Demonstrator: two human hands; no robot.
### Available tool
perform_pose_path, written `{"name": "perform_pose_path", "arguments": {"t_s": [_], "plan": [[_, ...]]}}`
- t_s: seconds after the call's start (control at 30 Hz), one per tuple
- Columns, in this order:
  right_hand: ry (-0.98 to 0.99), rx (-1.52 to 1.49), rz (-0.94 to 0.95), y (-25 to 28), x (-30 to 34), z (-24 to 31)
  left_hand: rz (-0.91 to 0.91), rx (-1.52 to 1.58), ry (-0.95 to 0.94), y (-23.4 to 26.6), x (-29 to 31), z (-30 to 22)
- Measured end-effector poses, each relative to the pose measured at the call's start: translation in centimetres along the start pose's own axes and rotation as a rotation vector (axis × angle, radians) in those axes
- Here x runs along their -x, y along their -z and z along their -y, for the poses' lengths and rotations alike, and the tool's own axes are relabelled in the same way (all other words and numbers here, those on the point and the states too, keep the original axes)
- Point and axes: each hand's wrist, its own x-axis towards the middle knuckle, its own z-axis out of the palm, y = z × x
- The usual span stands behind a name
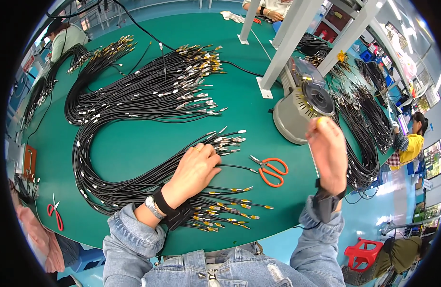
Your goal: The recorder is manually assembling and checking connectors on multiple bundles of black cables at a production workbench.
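Left hand (194, 170): curled over black metal-tipped cables (125, 191); right hand (328, 152): raised; neither grip's hold discernible. Apparent step: cable sorting; next requires isolating one.

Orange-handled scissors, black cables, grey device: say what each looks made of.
Scissors: bright blades, so probably steel; smooth, glossy handles, likely plastic-coated. Black cables: smooth, faintly shiny jackets bending in wide curves, so likely flexible plastic or rubber. Grey device: even, satin housing, perhaps moulded plastic or painted metal.
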Motion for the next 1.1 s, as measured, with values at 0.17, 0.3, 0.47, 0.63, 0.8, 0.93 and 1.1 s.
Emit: {"name": "perform_pose_path", "arguments": {"t_s": [0.17, 0.3, 0.47, 0.63, 0.8, 0.93, 1.1], "plan": [[-0.102, -0.133, 0.116, -4.2, 1.4, -3.3, 0.0, 0.044, -0.164, -1.9, -2.5, -1.7], [-0.168, -0.274, 0.091, -4.8, 1.7, -4.8, 0.084, 0.061, -0.182, -4.7, -4.4, -1.9], [-0.165, -0.338, 0.025, -4.6, 3.8, -5.5, 0.026, 0.292, 0.0, -4.1, -4.3, -1.7], [-0.105, -0.266, -0.069, -5.9, 6.2, -6.9, -0.394, 0.217, -0.01, -1.8, -3.8, -3.4], [-0.073, -0.221, -0.14, -7.7, 7.2, -7.8, -0.584, 0.042, -0.158, -1.0, -3.1, -4.1], [-0.081, -0.206, -0.128, -8.1, 7.2, -8.1, -0.61, 0.015, -0.182, -0.6, -2.8, -4.4], [-0.084, -0.221, -0.126, -8.3, 7.1, -8.1, -0.615, 0.021, -0.213, -0.4, -2.9, -4.6]]}}
